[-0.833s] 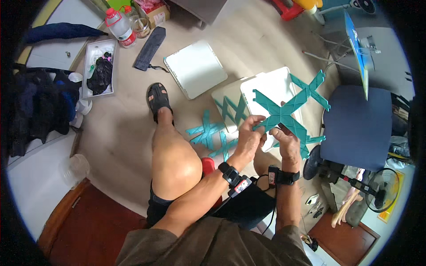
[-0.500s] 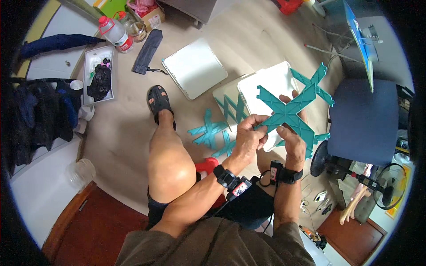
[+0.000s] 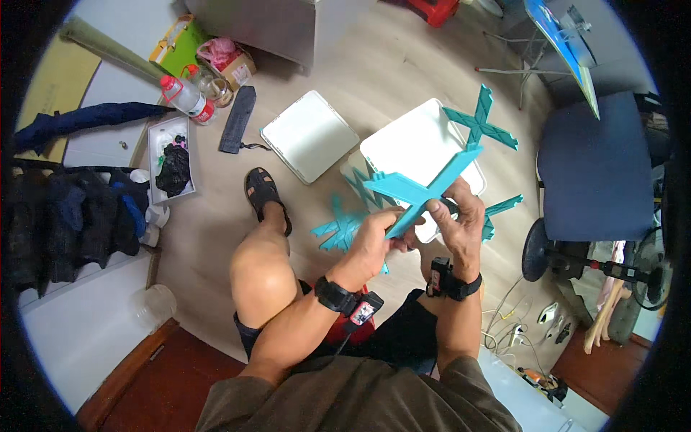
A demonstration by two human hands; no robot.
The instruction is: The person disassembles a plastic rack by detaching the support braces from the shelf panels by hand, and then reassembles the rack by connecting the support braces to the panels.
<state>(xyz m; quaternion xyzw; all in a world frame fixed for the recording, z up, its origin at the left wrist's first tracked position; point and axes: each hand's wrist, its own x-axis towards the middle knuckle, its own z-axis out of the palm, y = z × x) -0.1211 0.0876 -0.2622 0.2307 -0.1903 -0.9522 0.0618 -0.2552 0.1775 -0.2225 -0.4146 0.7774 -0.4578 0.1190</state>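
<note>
My left hand (image 3: 376, 239) grips the lower end of a teal X-shaped plastic panel (image 3: 448, 173). Its middle and one arm are held in the closed fingers of my right hand (image 3: 461, 218). The panel is tilted, so its arms show partly edge-on. Beyond it stands a white plastic board or lid (image 3: 403, 140) with rounded corners, above more teal lattice sides (image 3: 358, 186). Another teal X-shaped piece (image 3: 481, 127) is at the far right of this board, and part of one more (image 3: 500, 210) shows past my right hand. Several loose teal pieces (image 3: 337, 232) lie on the floor left of my hands.
A second white board (image 3: 309, 137) lies on the floor, beside a dark folded umbrella (image 3: 237, 121). Capped plastic bottles (image 3: 188, 99) and a shallow box with a black bag (image 3: 173, 167) are at the left. A blue-grey chair (image 3: 594, 169) and a fan (image 3: 534, 250) stand right.
The X-shaped panel has turned from facing me broadly to a steeper tilt, and both hands have shifted their hold on it. The view has swung slightly, moving the surroundings.
</note>
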